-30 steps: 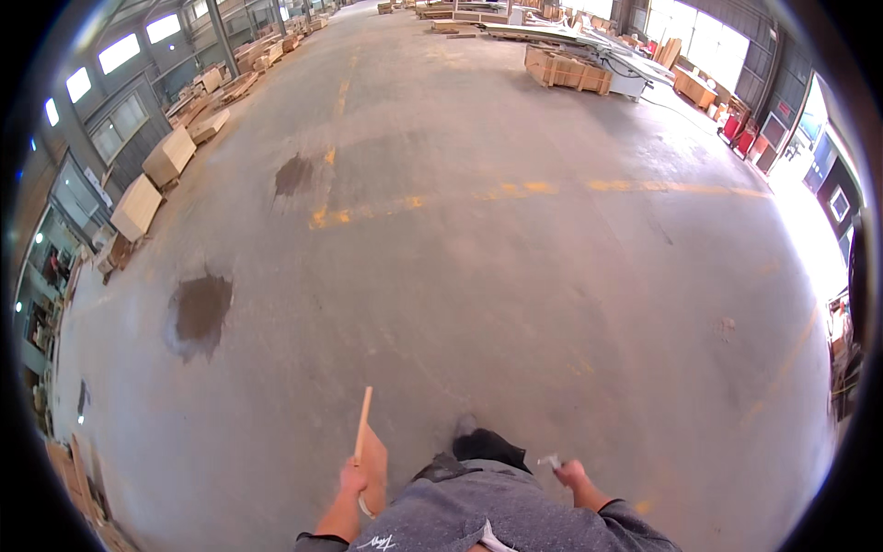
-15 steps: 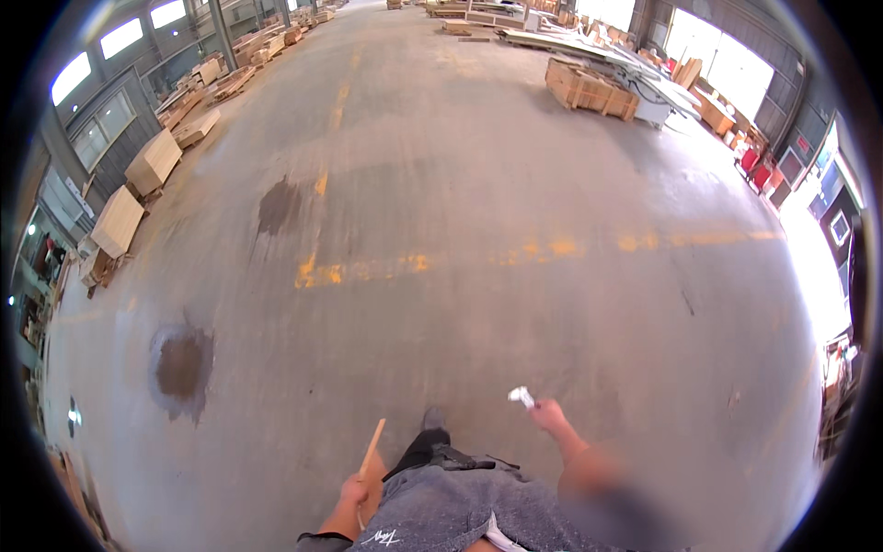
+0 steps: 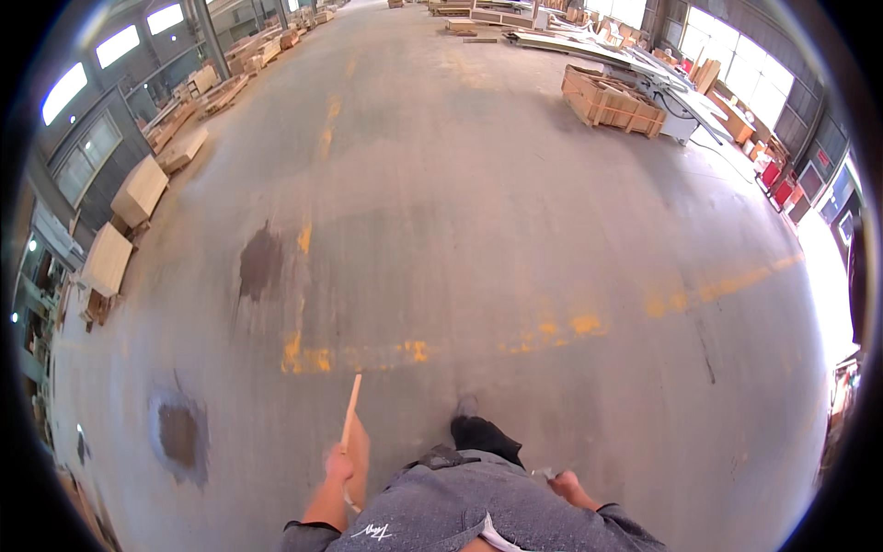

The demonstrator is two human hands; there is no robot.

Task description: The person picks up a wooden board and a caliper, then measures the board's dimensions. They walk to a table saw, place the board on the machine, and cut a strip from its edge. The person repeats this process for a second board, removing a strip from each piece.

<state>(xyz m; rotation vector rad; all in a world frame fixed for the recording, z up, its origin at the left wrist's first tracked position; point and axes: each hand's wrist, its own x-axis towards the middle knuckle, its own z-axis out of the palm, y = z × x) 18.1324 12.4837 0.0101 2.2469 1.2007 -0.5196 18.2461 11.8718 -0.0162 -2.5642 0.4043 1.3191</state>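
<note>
My left hand (image 3: 338, 465) is closed around a thin, light-coloured wooden board (image 3: 351, 411). Its narrow edge points up and forward, and a flat tan face shows beside my fingers. Near my waist on the other side, my right hand (image 3: 567, 485) is closed on a small whitish object (image 3: 543, 473). Only a bit of that object shows past the fingers, so its kind cannot be made out. Below my grey shirt (image 3: 460, 511), one dark-trousered leg (image 3: 486, 438) steps forward on the concrete floor (image 3: 441, 230).
Stacked wooden panels (image 3: 108, 259) line the left wall. A wooden crate (image 3: 612, 99) stands at the far right beside a long machine table (image 3: 635, 64). Red items (image 3: 777, 184) sit near the bright doorway. Worn yellow lines (image 3: 313, 359) and a dark floor patch (image 3: 179, 434) mark the concrete.
I have walked forward, so the yellow lines are nearer. My left hand has swung forward with the board. The right hand has swung back toward my waist, mostly hiding the whitish object.
</note>
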